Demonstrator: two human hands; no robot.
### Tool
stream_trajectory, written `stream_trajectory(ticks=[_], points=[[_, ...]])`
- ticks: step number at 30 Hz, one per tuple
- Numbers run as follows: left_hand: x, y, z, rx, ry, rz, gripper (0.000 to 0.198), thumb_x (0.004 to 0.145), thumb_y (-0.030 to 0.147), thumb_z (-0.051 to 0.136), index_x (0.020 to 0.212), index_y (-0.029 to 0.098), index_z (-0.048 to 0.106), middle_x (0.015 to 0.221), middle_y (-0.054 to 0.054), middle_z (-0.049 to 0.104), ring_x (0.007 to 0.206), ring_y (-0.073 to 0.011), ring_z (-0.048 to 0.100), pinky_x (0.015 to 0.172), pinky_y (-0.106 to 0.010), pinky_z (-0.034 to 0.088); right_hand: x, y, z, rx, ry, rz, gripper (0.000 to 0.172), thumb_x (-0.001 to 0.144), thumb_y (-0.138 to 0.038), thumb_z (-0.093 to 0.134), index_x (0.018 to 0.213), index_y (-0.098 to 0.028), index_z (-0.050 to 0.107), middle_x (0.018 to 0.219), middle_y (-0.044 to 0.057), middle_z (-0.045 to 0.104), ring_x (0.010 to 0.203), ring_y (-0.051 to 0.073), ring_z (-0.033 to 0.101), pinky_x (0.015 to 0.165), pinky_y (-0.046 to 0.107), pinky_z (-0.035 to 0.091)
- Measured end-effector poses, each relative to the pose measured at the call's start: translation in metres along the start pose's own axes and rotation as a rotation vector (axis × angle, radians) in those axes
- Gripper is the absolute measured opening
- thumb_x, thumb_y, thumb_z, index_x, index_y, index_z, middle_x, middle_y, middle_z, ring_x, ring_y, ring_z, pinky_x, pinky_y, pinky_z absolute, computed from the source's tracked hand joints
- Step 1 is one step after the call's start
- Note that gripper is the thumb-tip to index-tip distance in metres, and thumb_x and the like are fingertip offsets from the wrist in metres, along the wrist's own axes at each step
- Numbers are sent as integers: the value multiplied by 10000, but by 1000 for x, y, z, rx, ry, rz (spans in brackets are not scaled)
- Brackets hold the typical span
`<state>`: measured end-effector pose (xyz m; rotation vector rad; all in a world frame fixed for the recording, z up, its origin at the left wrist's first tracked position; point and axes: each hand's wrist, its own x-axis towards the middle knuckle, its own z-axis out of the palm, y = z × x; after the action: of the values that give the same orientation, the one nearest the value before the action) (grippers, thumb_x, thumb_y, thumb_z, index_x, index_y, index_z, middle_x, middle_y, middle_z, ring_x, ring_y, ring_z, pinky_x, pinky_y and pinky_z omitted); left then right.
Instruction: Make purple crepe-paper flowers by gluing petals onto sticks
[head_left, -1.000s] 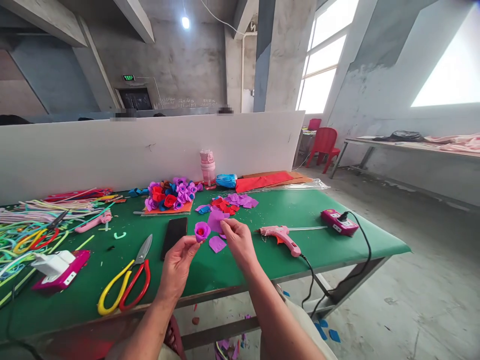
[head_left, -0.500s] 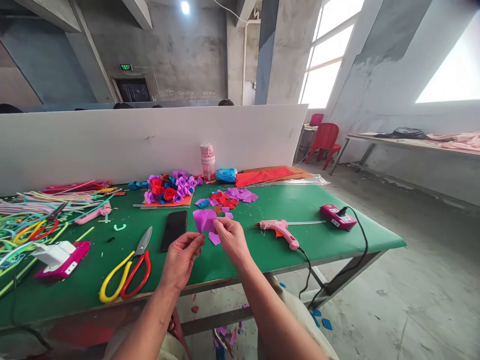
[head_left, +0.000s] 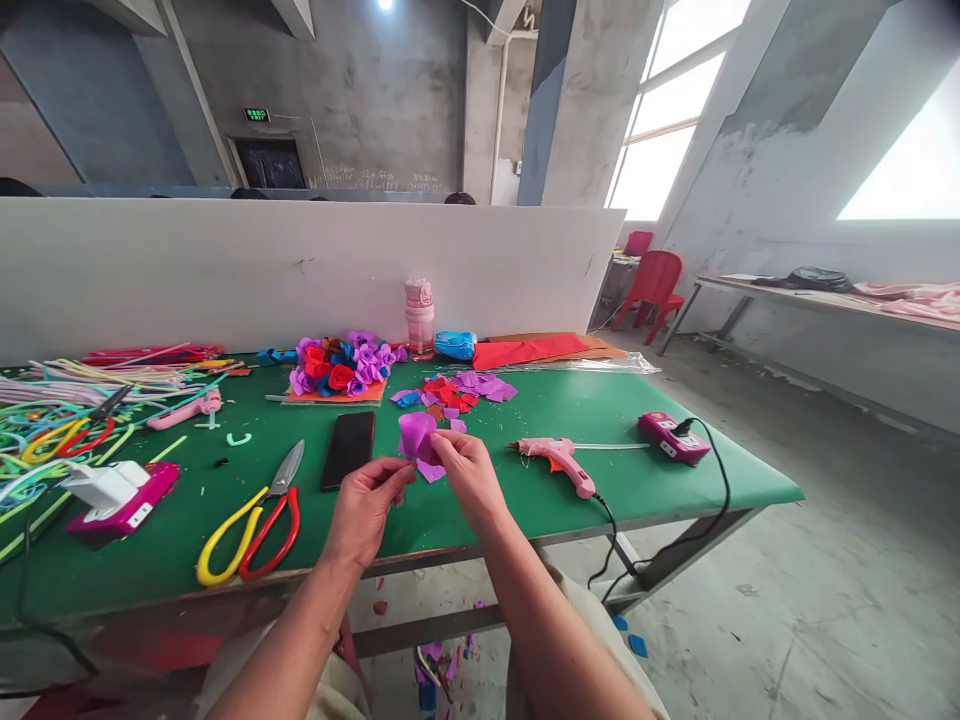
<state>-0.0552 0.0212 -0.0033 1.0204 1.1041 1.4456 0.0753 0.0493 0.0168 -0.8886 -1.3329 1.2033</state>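
- My green surface [head_left: 525, 520] stretches wide, its near edge in front of me.
- Scissors [head_left: 247, 520] with yellow and red handles lie at the near left, a black phone [head_left: 349, 450] just beyond them.
- A pink glue gun [head_left: 559, 462] lies to the right, near a pink power strip [head_left: 671, 438].
- Paper flowers [head_left: 341, 365] are heaped at the back, with cut petals [head_left: 461, 390] beside them.
- Coloured sticks [head_left: 67, 410] are piled at the far left.

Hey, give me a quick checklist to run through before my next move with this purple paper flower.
1. Purple paper flower pinched between left hand and right hand: ok.
2. Glue gun lying on the green table, to the right of the right hand: ok.
3. Glue gun hot: cannot tell.
4. Scissors shut, lying apart from both hands: ok.
5. Cut petals piled beyond the hands: ok.
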Motion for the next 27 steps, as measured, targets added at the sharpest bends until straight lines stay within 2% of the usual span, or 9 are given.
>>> stream_trajectory(ticks=[4,14,22,27], points=[[0,0,0,48,10,28,240,583,357,800,678,157,707,596,0,617,511,-71,408,484,-208,303,-2,-3,0,56,-25,11,311,772,-412,469,570,-175,456,584,-21,352,566,100,300,538,228,283],[0,0,-1,89,17,61,224,590,359,792,666,167,707,591,5,614,511,-76,413,502,-216,320,-3,-8,1,105,-40,46,323,738,-449,507,602,-163,569,599,5,484,612,125,427,599,236,368],[-1,3,-1,81,25,62,223,575,354,801,658,169,711,576,12,601,512,-78,407,502,-218,320,-4,-5,0,118,-75,35,337,768,-450,519,595,-166,575,599,4,484,607,127,428,614,245,371],[-2,3,-2,85,13,78,197,583,347,796,649,181,714,550,27,570,522,-86,425,520,-221,335,-5,-6,0,72,-82,-14,338,803,-436,511,635,-161,616,613,-2,472,598,118,387,587,238,330]])
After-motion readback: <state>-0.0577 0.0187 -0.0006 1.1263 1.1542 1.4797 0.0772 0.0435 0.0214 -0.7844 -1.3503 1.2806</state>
